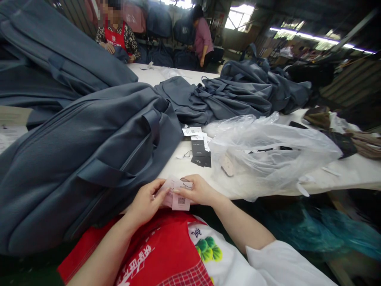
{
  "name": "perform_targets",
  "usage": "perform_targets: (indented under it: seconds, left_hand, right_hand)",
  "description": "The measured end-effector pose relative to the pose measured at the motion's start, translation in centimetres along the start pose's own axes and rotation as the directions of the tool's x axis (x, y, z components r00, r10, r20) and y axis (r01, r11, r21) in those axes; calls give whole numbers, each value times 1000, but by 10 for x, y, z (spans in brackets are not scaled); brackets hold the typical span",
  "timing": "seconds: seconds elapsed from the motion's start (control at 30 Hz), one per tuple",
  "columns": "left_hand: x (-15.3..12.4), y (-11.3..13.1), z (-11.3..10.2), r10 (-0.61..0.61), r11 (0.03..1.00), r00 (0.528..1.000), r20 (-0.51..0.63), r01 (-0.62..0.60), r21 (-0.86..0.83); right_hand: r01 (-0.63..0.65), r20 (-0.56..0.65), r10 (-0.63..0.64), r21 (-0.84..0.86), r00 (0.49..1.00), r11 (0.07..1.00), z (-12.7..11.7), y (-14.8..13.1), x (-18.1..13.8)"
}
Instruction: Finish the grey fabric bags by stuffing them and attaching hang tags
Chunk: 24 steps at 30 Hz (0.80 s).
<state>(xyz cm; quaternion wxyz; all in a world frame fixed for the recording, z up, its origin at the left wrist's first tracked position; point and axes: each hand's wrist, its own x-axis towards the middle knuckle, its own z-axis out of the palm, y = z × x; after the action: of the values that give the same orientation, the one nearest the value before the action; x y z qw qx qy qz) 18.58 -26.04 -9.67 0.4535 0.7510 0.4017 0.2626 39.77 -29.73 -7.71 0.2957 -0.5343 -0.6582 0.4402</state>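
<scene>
My left hand (148, 200) and my right hand (199, 190) meet at the table's front edge, both closed on white paper tags (180, 201). One tag carries a square printed code, and a thin dark cord loops at its top near my right fingers. Just beyond my hands lie black hang tags (199, 149) and white labels (195, 132), loosely piled. Left of my hands rests a large dark blue-grey bag (98, 147) with a wide strap handle and a zip.
Clear plastic bags (276, 155) spread over the white table (244, 190) on the right. More blue-grey bags (238, 93) are heaped behind, and others (59, 47) rise at the left. A person in a red apron (116, 37) and another person (203, 37) stand across the table.
</scene>
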Motion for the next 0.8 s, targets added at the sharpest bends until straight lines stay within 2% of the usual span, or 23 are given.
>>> perform_targets:
  seconds: [0.07, 0.13, 0.2, 0.3, 0.4, 0.47, 0.53, 0.63, 0.7, 0.8]
  left_hand:
    - [-1, -3, 3, -24, 999, 1000, 1, 24, 40]
    - [-3, -4, 6, 11, 992, 993, -114, 4, 127]
    - [-4, -2, 7, 87, 977, 978, -192, -45, 210]
    - [-6, 5, 5, 235, 929, 940, -247, -142, 341]
    - [-10, 13, 4, 356, 856, 888, -290, -186, 483]
    - [-13, 17, 7, 392, 824, 875, -286, -195, 532]
    - [-14, 20, 14, 392, 826, 888, -242, -224, 518]
    - [-15, 22, 27, 347, 881, 928, -135, -273, 386]
    - [-15, 23, 33, 297, 925, 950, -94, -263, 273]
    - [-14, 20, 37, 221, 965, 969, -109, -201, 168]
  right_hand:
    - [9, -36, -12, -70, 999, 998, -2, -2, -1]
    - [35, -65, -45, -153, 997, 988, -4, -3, -2]
    - [44, -64, -59, -213, 996, 976, -6, -3, -3]
    - [28, -71, -48, -253, 996, 967, -8, -2, -4]
    - [11, -119, -44, -259, 992, 966, -5, -2, -4]
    - [-1, -170, -45, -259, 984, 966, 1, -4, -3]
    - [-20, -234, -41, -252, 971, 967, 9, -6, -2]
    - [-8, -291, -53, -203, 955, 979, 22, -8, 1]
    - [23, -272, -64, -149, 960, 989, 29, -7, 1]
    - [48, -207, -62, -71, 976, 996, 35, -3, 1]
